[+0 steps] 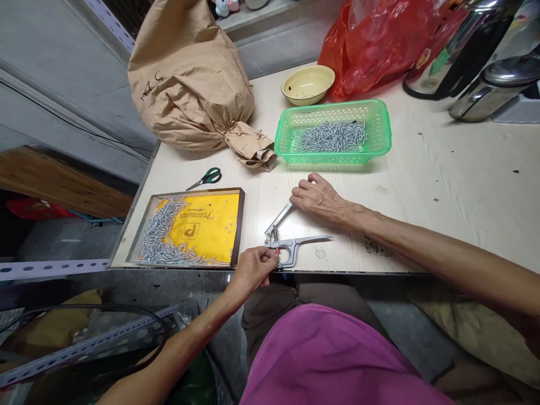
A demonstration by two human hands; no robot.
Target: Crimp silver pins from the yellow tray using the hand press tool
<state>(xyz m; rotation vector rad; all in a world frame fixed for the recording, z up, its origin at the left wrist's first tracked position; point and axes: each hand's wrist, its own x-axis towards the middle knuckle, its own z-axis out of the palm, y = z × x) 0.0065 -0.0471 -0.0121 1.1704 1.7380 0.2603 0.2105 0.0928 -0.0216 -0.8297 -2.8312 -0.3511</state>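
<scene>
A grey metal hand press (pixel 291 247) with a spring lies at the table's front edge, its upper lever raised. My right hand (pixel 317 198) is closed round the end of that lever. With thumb and finger pinched, my left hand (pixel 255 269) is at the press's jaw, beside a small red spot; whatever it holds is too small to make out. Left of it, a shallow box (pixel 242 225) with a yellow bottom contains many small silvery metal pieces (pixel 158 239). Beyond my right hand, a green plastic basket (pixel 333 159) contains more such pieces (pixel 331 136).
Scissors (pixel 210 176) with green and black handles lie behind the box. A tied brown paper sack (pixel 189 84) stands at the back left. Behind the basket are a cream bowl (pixel 307 84) and a red plastic bag (pixel 371 50). Metal kettles (pixel 485 90) stand at the right.
</scene>
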